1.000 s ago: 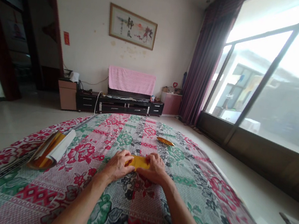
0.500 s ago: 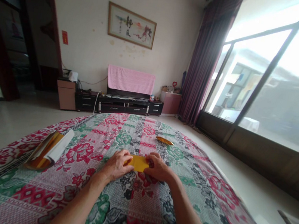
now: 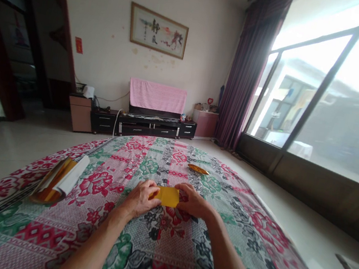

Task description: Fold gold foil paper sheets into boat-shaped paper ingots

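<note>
A small folded strip of yellow paper (image 3: 168, 197) lies flat on the flowered cloth in front of me. My left hand (image 3: 143, 197) pinches its left end, the thumb along the near edge and the fingers curled over the far side. At the other end is my right hand (image 3: 193, 201), its thumb and fingers apart beside the paper's right edge, which is now uncovered. Whether the fingertips still touch the corners I cannot tell. Beyond the hands, to the right, rests a golden boat-shaped folded paper piece (image 3: 198, 169).
A flowered cloth (image 3: 88, 238) covers the round table. To the left lies a curled stack of gold and white paper sheets (image 3: 58, 181). Past the table stands a low black cabinet (image 3: 149, 129) with a pink cloth (image 3: 157, 95) above it. Large windows are on the right.
My right hand has shifted slightly right, and its thumb has come off the yellow paper's right end. My left hand keeps its hold. The view has moved very little.
</note>
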Demonstrator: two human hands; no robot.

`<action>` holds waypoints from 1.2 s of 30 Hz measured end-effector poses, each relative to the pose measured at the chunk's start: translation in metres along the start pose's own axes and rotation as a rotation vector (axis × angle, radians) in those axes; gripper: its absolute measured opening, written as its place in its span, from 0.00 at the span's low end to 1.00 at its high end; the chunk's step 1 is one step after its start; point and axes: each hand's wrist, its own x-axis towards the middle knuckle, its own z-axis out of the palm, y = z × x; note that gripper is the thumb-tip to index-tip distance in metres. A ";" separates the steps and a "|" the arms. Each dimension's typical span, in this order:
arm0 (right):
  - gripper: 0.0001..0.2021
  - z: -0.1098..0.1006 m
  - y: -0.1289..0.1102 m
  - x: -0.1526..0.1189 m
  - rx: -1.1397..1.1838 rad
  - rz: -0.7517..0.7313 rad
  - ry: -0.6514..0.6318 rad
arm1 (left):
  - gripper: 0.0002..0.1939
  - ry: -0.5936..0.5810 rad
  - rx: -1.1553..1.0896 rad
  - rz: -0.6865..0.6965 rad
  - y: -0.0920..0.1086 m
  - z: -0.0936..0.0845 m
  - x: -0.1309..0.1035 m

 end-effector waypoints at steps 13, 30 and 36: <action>0.33 -0.001 0.004 -0.002 -0.020 0.013 -0.009 | 0.14 0.001 0.011 0.013 0.000 -0.002 -0.001; 0.37 -0.010 -0.011 -0.007 0.102 0.180 -0.041 | 0.13 -0.008 -0.020 -0.008 0.004 -0.006 -0.001; 0.36 -0.008 -0.012 -0.004 0.356 0.210 -0.027 | 0.13 -0.007 0.001 -0.003 0.003 -0.005 -0.001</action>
